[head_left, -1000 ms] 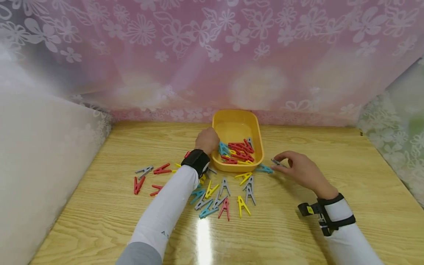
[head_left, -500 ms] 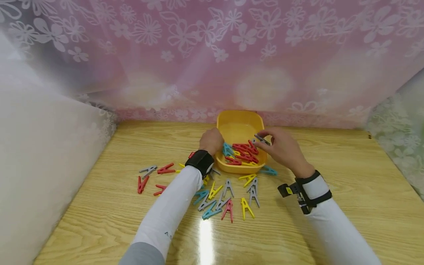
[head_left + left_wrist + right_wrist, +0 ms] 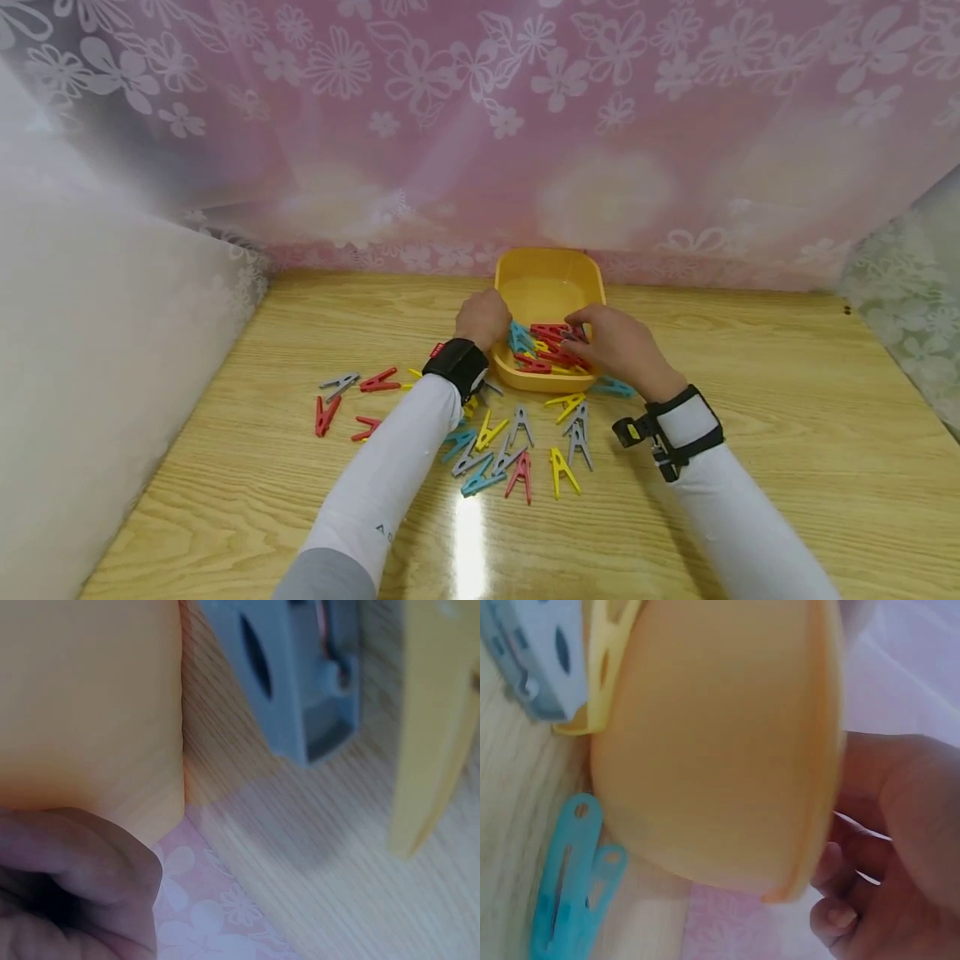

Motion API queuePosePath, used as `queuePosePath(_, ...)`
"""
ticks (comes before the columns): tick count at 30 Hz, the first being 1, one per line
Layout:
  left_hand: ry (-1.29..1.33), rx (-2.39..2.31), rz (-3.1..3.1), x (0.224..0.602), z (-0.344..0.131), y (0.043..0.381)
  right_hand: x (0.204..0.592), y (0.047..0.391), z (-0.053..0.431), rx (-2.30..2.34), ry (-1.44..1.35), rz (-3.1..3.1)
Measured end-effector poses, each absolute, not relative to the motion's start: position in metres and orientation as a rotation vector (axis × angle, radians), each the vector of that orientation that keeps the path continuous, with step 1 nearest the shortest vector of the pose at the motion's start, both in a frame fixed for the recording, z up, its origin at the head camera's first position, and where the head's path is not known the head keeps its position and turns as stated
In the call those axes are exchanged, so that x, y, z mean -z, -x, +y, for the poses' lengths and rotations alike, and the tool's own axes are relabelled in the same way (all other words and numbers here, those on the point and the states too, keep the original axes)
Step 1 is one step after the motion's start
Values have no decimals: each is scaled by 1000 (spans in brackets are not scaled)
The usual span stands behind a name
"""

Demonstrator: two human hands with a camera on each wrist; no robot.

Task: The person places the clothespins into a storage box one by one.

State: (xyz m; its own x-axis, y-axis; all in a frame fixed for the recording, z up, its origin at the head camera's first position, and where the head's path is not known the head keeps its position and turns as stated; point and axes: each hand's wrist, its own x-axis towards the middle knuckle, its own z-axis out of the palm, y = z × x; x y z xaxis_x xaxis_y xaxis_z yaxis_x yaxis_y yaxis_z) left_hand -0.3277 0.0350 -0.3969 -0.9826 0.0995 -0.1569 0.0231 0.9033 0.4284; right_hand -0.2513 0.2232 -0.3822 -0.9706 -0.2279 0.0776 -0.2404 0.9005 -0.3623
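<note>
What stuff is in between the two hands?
In the head view, red, blue and yellow clothespins lie in the yellow basin, between the left hand and right hand.

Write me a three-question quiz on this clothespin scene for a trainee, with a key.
1. Which of the person's hands is at the left side of the tub, as the head camera sees it?
2. True or false: every clothespin is inside the tub.
3. The clothespin on the table by the tub's near right corner is: a) red, b) blue, c) yellow.

Key: 1. The left hand. 2. False: several, such as a reddish one, lie on the table. 3. b.
</note>
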Motion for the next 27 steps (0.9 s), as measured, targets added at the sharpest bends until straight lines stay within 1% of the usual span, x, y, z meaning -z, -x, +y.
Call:
queuePosePath(10,-99,-668,2888,396,33,328,382,235,249,-762,-313,-2829)
queuePosePath(27,-103,-672,2880,399,35,328,405,216,276,-838,-182,-2806)
